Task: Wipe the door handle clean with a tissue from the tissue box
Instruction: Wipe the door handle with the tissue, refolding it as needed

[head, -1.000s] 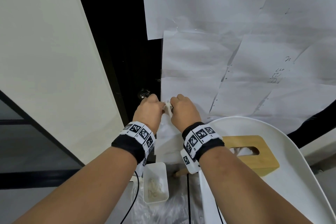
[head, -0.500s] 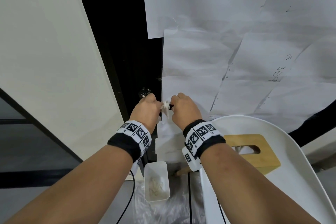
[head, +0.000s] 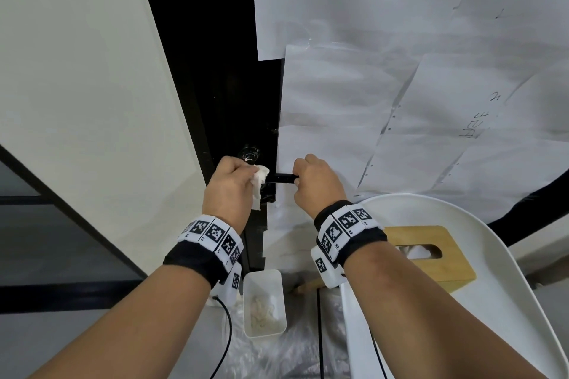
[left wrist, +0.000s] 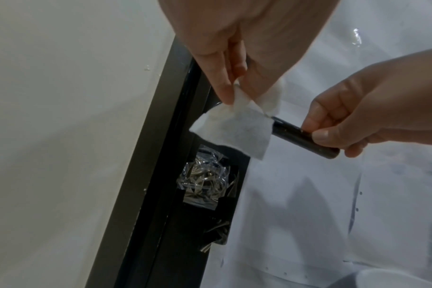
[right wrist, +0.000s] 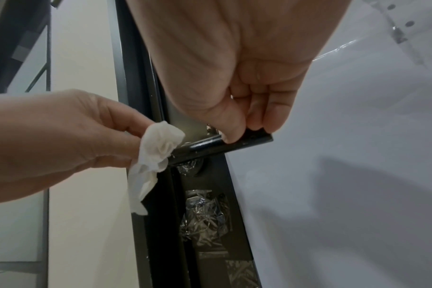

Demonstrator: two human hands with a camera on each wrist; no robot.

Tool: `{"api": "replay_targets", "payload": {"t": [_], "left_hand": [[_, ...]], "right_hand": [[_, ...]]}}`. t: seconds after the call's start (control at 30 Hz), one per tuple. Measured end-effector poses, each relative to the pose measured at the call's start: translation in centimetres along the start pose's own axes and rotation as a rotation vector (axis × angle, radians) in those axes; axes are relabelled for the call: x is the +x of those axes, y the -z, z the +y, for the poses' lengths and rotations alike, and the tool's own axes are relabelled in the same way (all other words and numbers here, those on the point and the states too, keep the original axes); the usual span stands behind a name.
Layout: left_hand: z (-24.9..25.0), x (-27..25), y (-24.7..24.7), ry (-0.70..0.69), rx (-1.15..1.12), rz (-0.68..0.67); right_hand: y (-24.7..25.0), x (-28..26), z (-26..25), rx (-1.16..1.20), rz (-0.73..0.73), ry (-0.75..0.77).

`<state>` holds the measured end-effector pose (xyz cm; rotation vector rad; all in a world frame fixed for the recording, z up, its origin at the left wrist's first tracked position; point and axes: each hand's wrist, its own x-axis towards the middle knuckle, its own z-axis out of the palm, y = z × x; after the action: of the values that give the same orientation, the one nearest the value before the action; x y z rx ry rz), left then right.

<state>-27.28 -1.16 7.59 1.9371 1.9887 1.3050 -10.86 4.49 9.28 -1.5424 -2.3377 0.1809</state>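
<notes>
Right hand (head: 314,180) pinches the handle (head: 281,178) tip, likely steadying it; left hand (head: 229,186) clamps the tissue (head: 260,177) against its base to wipe

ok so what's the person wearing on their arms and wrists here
Both forearms are bare, with no sleeves. Each wrist carries a black fabric band under a white segmented strap printed with square black-and-white marker codes: left wrist, right wrist. A white boxy camera unit, also bearing a marker, hangs beneath each band. A thin black cable trails down from the left unit. No gloves or rings show.
</notes>
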Motion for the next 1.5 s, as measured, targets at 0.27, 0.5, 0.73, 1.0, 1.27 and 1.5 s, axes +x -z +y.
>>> {"api": "replay_targets", "payload": {"t": [0.27,0.5,0.73,1.0,1.27,1.5], "left_hand": [[0.1,0.3,-0.2,-0.040,0.084,-0.070],[0.1,0.8,-0.6,-0.012,0.098,-0.091],[0.5,0.7,-0.2,0.002,0.141,-0.115],[1.3,0.0,-0.2,0.152,0.028,-0.003],[0.7,1.5,0.2,0.211,0.083,-0.109],[0.1,1.3,0.0,0.363,-0.013,-0.041]], "right_hand": [[0.1,0.0,-0.3,-0.018,0.019,-0.028],[0.0,-0.1,-0.4,-0.007,0.024,-0.038],[0.4,-0.1,0.3,-0.003,-0.012,0.032],[0.1,-0.1,0.7,0.010,0.001,0.064],[0.1,0.1,0.4,0.012,-0.011,0.023],[-0.1,0.1,0.3,-0.004,0.000,0.010]]}}
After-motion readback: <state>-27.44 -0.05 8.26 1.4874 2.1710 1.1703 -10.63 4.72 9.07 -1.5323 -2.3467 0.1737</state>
